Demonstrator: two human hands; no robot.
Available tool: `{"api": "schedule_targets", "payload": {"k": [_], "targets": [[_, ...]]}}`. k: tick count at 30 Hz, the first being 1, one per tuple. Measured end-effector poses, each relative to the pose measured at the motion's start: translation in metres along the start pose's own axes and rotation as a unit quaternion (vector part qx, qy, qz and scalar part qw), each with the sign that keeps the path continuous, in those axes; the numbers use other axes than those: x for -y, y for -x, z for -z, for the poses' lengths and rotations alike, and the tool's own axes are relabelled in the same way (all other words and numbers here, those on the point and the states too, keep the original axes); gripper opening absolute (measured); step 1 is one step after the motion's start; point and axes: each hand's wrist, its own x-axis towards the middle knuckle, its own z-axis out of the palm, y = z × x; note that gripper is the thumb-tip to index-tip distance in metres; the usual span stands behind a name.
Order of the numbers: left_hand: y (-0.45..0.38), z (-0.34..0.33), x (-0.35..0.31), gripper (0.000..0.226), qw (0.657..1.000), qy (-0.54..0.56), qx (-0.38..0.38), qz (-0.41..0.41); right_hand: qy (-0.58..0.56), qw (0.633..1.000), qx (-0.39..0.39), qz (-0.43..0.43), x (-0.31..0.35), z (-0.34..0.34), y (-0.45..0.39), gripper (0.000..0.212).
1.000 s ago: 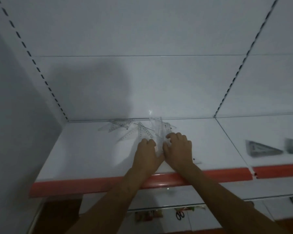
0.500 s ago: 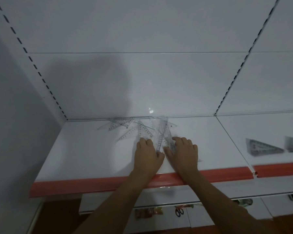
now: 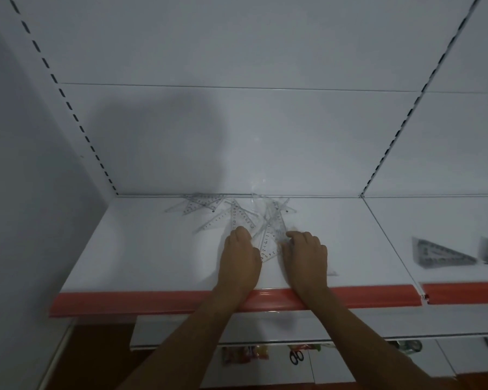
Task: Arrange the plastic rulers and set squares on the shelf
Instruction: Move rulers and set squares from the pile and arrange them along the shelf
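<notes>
The head camera looks down on a white shelf with an orange strip along its front edge and a white back panel rising behind it. A slotted upright runs down the left corner beside a plain grey wall, and a second slotted upright divides this bay from the next one on the right.

A loose pile of clear rulers and set squares lies near the back of the shelf, around its middle, some overlapping and fanned at different angles. One clear set square lies flat between the two hands. The left hand rests palm down on the shelf, its fingertips touching the near edge of the pile; its fingers look bent, but whether they pinch anything cannot be told. The right hand lies just beside the set square, its fingers curled at that piece's right edge; the grip itself is hidden.

The left half of the shelf is bare white, as is the stretch right of the hands up to the divider. On the neighbouring shelf two dark triangles lie flat, well apart from the pile. Below, a lower shelf holds small goods, among them a pair of scissors.
</notes>
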Motion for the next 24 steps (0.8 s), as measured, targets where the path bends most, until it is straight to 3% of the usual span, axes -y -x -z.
{"api": "schedule_targets", "payload": {"k": [4, 7, 10, 14, 19, 24], "targets": [[0.001, 0.002, 0.000, 0.016, 0.998, 0.052, -0.012, 0.028, 0.014, 0.999, -0.038, -0.021, 0.003, 0.006, 0.002, 0.017], [0.004, 0.006, 0.000, 0.015, 0.994, 0.088, -0.027, 0.060, -0.026, 0.996, -0.036, -0.082, 0.004, 0.011, 0.001, 0.016], [0.007, 0.009, -0.001, 0.015, 0.994, 0.093, -0.043, 0.042, -0.090, 0.989, -0.037, -0.113, 0.002, 0.014, -0.001, 0.016], [0.010, 0.009, -0.001, 0.017, 0.993, 0.098, -0.066, 0.027, -0.137, 0.988, -0.028, -0.070, 0.005, 0.015, 0.004, 0.015], [0.015, 0.014, -0.004, 0.015, 0.988, 0.118, -0.093, 0.030, -0.167, 0.986, -0.011, -0.019, 0.008, 0.016, 0.007, 0.040], [0.014, 0.013, -0.006, 0.014, 0.986, 0.128, -0.103, 0.030, -0.181, 0.983, 0.000, 0.017, 0.006, 0.012, 0.006, 0.045]]}}
